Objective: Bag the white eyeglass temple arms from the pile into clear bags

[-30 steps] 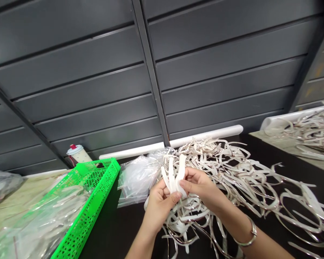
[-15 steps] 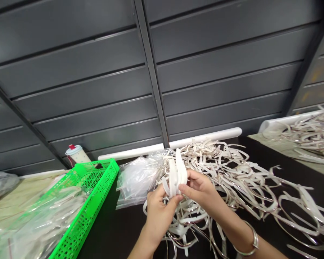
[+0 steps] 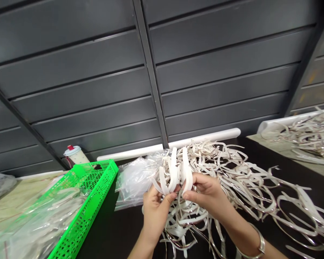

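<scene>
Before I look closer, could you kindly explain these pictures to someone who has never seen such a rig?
There is no machine: a camera worn on a person's head takes every picture, looking forward and down. The bare left hand holds curved white strips; the bare right hand holds another white strip. Around them, a tangled pile of white and silvery pieces lies on the black surface. Left of it are clear plastic bags and a green basket with bagged pieces inside.

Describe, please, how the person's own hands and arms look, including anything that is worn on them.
The left hand and right hand wear no gloves. No sleeve shows on the visible part of either forearm. A shiny, silver-coloured, rounded bangle circles the right arm near the wrist; the left arm shows nothing worn.
</scene>
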`<state>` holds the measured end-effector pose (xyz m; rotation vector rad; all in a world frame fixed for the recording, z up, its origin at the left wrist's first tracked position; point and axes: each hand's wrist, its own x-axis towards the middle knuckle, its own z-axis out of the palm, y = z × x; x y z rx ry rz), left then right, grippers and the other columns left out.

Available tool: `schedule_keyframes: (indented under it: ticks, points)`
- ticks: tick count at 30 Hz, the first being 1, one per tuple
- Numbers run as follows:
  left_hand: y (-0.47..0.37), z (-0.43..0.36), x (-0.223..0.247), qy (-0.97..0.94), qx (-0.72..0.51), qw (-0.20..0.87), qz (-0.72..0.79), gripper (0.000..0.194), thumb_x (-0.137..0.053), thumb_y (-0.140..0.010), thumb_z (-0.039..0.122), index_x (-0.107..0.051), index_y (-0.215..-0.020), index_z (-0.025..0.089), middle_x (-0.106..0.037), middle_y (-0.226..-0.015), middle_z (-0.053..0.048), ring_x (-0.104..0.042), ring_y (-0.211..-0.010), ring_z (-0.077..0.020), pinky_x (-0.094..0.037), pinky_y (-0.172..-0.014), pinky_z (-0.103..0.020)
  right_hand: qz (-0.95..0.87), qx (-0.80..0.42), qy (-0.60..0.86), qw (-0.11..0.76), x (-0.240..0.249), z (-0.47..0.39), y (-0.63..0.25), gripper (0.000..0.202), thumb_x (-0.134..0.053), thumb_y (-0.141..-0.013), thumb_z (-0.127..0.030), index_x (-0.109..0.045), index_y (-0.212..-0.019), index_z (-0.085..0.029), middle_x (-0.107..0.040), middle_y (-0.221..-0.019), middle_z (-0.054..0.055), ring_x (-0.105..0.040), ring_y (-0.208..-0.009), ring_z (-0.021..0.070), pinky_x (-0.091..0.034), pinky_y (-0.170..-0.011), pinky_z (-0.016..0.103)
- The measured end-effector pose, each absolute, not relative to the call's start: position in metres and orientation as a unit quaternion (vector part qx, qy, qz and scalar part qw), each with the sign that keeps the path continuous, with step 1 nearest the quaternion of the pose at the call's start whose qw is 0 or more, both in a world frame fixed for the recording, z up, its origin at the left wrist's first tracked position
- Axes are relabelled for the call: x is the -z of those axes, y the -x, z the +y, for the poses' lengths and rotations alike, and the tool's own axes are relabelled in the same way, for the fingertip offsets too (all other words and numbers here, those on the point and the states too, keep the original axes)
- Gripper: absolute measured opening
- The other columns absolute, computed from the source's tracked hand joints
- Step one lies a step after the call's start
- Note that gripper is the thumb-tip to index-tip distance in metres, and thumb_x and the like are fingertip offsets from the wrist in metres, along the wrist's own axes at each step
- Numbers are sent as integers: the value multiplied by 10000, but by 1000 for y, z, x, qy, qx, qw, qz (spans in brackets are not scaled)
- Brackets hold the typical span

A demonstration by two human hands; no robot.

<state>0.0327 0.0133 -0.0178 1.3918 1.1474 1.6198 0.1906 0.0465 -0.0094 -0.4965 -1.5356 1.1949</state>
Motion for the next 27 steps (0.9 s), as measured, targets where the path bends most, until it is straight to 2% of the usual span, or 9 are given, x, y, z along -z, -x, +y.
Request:
schedule_keyframes:
  ticks: [4,7,11,17,27]
  points:
    - [-32,14,20,-552,-619,346,439,143,-714,-718,187,-718,-861,188,-747,-820,-26,-683,-766,-181,-516,-729,-242,-683,-424,237,546,10,45,-186,185,-754,-719,-268,-622,-638,-169,-507,-564,-33,-411,-519,96,-331,-481,225]
    - [-31,14,21,-561,-613,337,443,161,-720,-718,205,-718,-877,187,-743,-837,-29,-676,-776,-184,-510,-732,-246,-702,-392,238,544,8,46,-186,218,-733,-749,-320,-617,-643,-168,-502,-561,-31,-427,-520,103,-340,-483,231]
    - [-30,13,22,-567,-603,326,456,152,-716,-719,215,-715,-867,179,-738,-817,-32,-665,-752,-185,-503,-712,-248,-715,-388,227,535,10,46,-186,218,-720,-770,-349,-627,-693,-168,-566,-627,-3,-498,-572,127,-392,-526,249]
    - [-27,12,23,-582,-594,317,456,145,-702,-727,232,-708,-859,173,-733,-812,-38,-657,-750,-193,-492,-705,-255,-718,-407,224,518,12,47,-186,192,-727,-771,-324,-641,-732,-156,-622,-697,31,-560,-633,157,-439,-583,278]
    - [-29,11,20,-610,-575,299,456,124,-685,-738,250,-707,-816,155,-722,-753,-40,-621,-698,-186,-480,-670,-255,-714,-402,233,524,12,48,-187,96,-659,-798,-205,-626,-714,-172,-584,-683,-1,-518,-624,125,-415,-562,249]
